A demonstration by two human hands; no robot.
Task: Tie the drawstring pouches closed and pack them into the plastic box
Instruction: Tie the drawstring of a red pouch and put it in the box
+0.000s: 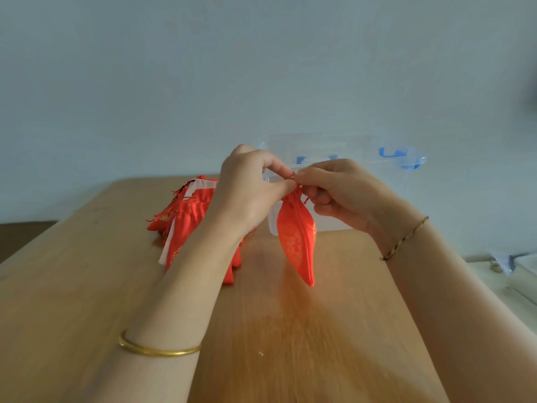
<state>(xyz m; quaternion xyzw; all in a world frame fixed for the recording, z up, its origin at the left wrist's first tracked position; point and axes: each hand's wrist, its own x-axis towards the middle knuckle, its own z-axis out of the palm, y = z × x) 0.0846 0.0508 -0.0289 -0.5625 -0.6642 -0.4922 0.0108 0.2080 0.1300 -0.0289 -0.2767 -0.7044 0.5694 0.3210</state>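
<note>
A red drawstring pouch (296, 239) with gold print hangs above the wooden table (290, 330), its neck gathered tight. My left hand (250, 190) pinches the red drawstring at the pouch's neck. My right hand (343, 196) pinches the string's other side, fingertips almost touching the left's. Behind both hands stands the clear plastic box (377, 184) with blue latches; what it holds is hidden. A pile of several more red pouches (186, 222) lies on the table to the left, partly behind my left forearm.
The table's far edge meets a pale wall. A low, light surface with small cluttered items (505, 266) sits off the table's right edge. A gold bangle is on my left wrist, a cord bracelet on my right.
</note>
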